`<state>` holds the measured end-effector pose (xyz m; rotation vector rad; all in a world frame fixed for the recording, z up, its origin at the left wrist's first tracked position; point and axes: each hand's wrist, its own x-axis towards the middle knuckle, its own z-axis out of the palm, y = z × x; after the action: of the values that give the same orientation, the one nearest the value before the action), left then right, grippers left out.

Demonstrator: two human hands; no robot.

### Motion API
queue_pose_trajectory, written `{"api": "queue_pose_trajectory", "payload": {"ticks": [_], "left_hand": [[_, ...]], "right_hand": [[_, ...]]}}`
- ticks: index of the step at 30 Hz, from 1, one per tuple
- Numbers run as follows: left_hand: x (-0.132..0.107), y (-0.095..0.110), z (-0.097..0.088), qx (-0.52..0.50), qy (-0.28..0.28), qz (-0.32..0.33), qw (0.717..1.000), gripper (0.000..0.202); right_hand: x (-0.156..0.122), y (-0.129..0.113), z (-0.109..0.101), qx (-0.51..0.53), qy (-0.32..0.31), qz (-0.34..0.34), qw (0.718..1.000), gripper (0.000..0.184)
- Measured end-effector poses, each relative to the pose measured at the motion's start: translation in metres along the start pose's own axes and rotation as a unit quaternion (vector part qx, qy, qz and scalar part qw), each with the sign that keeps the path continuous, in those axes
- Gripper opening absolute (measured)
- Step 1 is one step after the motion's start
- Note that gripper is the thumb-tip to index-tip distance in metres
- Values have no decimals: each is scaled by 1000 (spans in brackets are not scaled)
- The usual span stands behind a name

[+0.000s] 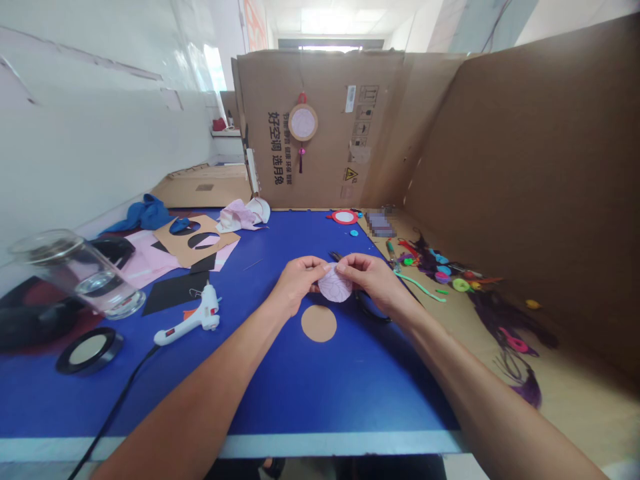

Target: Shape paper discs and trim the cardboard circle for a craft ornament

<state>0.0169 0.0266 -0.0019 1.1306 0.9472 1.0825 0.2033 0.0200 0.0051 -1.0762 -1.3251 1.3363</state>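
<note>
Between my two hands a small lilac fabric disc [335, 285] with a faint line pattern is held up by its upper edge. My left hand [303, 279] pinches it at the upper left, thumb against fingers. On the upper right edge my right hand [369, 275] grips it the same way. Just below lies a plain cardboard circle [319, 324] on the blue table [300, 387]. Dark-handled scissors [373, 310] rest partly hidden under my right hand.
A white glue gun [193, 323], a tape roll [90, 350] and a glass of water [107, 290] stand at left. Cardboard with cut holes [197, 248] lies behind. Colourful trimmings [443, 275] cover the right side. A round ornament [303, 123] hangs on the cardboard wall [420, 133].
</note>
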Motion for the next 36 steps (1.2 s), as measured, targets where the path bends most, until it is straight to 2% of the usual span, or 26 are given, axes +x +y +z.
{"api": "queue_pose_trajectory", "payload": {"ticks": [5, 9, 12, 15, 20, 28, 36], "left_hand": [[0, 0, 2, 1, -3, -1, 1000, 33], [0, 2, 2, -13, 12, -16, 1000, 41], [0, 2, 1, -11, -3, -30, 999, 46], [-1, 1, 1, 2, -20, -32, 999, 41], [-1, 2, 2, -1, 0, -15, 1000, 37], [-1, 2, 1, 5, 5, -22, 1000, 36], [1, 0, 1, -2, -15, -27, 1000, 41]], "right_hand": [[0, 1, 0, 0, -15, 2, 1000, 41], [0, 2, 0, -3, -13, 1, 1000, 43], [0, 1, -1, 2, -4, 6, 1000, 44], [0, 0, 0, 6, 3, 8, 1000, 45], [0, 0, -1, 7, 7, 9, 1000, 44], [3, 4, -4, 12, 14, 8, 1000, 40], [1, 4, -1, 16, -14, 15, 1000, 47]]}}
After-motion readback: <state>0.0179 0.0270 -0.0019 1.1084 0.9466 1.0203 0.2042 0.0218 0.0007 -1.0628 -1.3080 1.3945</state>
